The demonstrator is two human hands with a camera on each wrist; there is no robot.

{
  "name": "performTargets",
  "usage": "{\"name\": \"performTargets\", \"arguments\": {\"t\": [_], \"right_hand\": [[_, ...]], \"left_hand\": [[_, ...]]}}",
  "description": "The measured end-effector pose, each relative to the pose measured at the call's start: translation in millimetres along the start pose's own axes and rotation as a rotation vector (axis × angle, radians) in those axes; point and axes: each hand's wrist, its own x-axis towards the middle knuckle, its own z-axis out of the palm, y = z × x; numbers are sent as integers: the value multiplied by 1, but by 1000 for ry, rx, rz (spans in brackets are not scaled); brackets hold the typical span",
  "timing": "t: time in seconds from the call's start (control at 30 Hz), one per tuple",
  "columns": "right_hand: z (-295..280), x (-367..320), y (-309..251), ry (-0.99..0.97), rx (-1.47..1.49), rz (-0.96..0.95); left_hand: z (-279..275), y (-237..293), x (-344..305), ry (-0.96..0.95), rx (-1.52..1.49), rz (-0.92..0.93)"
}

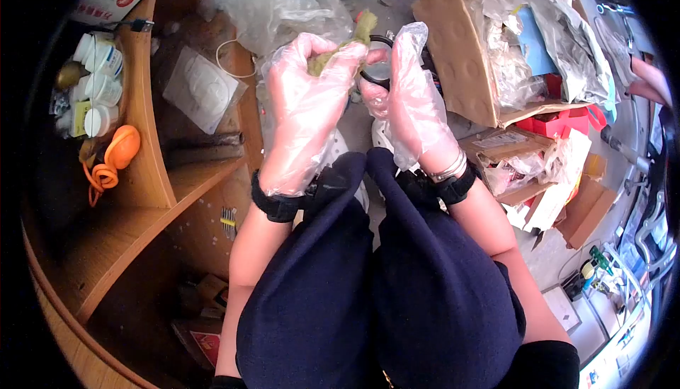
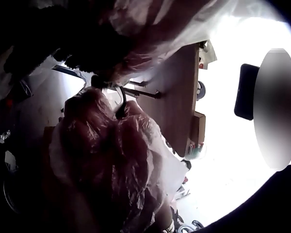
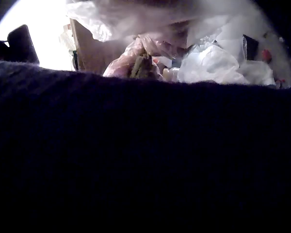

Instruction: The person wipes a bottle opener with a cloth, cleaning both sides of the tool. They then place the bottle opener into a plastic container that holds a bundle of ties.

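Both hands wear clear plastic gloves and are held close together over the knees. In the head view, my left hand [image 1: 304, 99] grips a crumpled olive-green cloth [image 1: 365, 26] between thumb and fingers. My right hand [image 1: 421, 109] pinches a black ring-shaped part [image 1: 365, 76], whose far side is partly covered by fingers. The cloth is right at the ring's upper left edge. From the left wrist, a black curved edge [image 2: 121, 103] of the ring shows at the right fingertips. The cloth [image 3: 143, 66] appears under the left fingers in the right wrist view, where dark trousers block most of the picture.
On the left is a wooden shelf [image 1: 152, 106] with white bottles [image 1: 99, 88] and an orange rubber bulb [image 1: 122, 148]. A clear plastic bag [image 1: 283, 0] lies ahead. An open cardboard box [image 1: 457, 49] full of wrapping and smaller cartons [image 1: 506, 145] stand to the right.
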Motion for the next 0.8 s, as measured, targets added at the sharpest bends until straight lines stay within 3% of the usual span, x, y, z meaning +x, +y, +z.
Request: {"name": "performTargets", "arguments": {"t": [0.07, 0.13, 0.17, 0.23, 0.3, 0.37, 0.43, 0.5, 0.53, 0.63, 0.8], "right_hand": [[-3, 2, 0, -4, -76, -8], [-4, 6, 0, -15, 340, 24], [-6, 8, -1, -14, 342, 23], [-9, 9, -3, -122, 383, 38], [-6, 8, 0, -103, 435, 109], [-7, 14, 12, -143, 493, 74], [-9, 20, 27, -151, 422, 21], [-5, 21, 27, -160, 282, -83], [-8, 14, 23, -168, 390, 59], [-4, 16, 18, -52, 390, 139], [0, 18, 16, -55, 389, 80]], "left_hand": [[-8, -7, 3, -19, 17, -50], [-17, -10, 4, -34, 145, -133], [-17, -4, 1, 50, 93, -193], [-18, -15, 1, 117, 12, 0], [-8, -2, -5, 38, 45, 151], [-1, -4, -2, -46, 215, 327], [8, -4, 1, 46, 392, 498], [11, -9, 7, 47, 399, 498], [12, -11, 8, 50, 408, 500], [11, -17, 6, -46, 480, 432], [11, -21, 1, -85, 509, 600]]}}
